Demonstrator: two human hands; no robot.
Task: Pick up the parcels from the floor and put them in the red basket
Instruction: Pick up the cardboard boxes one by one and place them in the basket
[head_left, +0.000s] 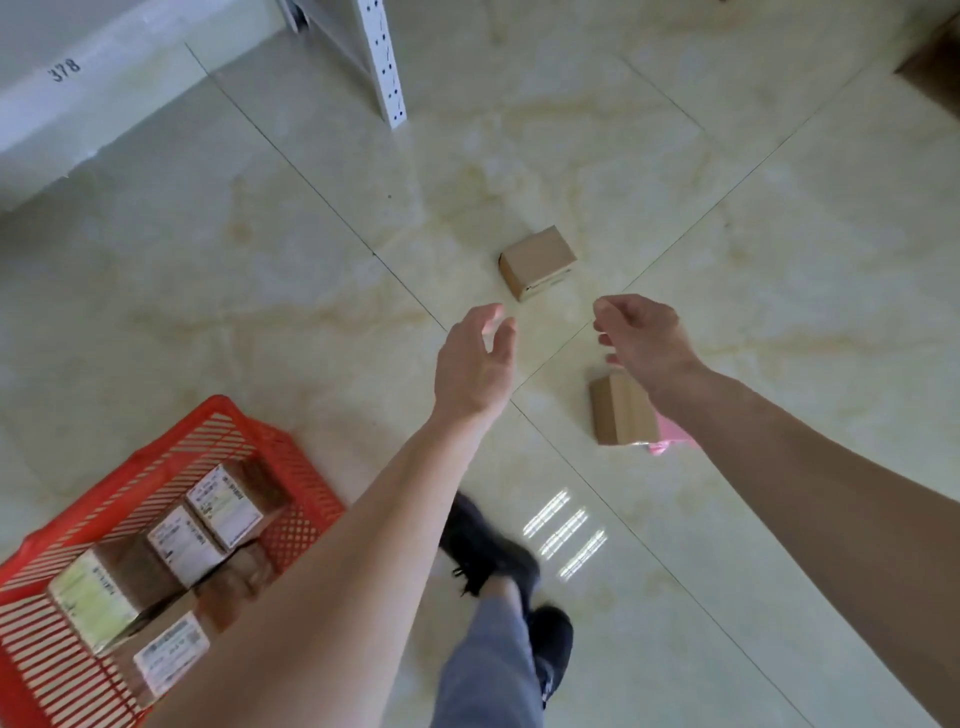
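Pale tiled floor (727, 519) | two parcels left: far parcel (537, 261), near parcel (621, 410) beside something pink, perhaps a bag | left hand (475, 364), right hand (644, 340) loosely spread, empty | reaching; next, stoop, grasp | red basket (249, 431) part-filled, lower left.

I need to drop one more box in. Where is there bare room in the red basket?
The red basket has bare floor in its far corner, between the rim and the labelled parcels. Its near half is crowded with stacked parcels, partly hidden by the left forearm. Both the left hand and right hand hold nothing.
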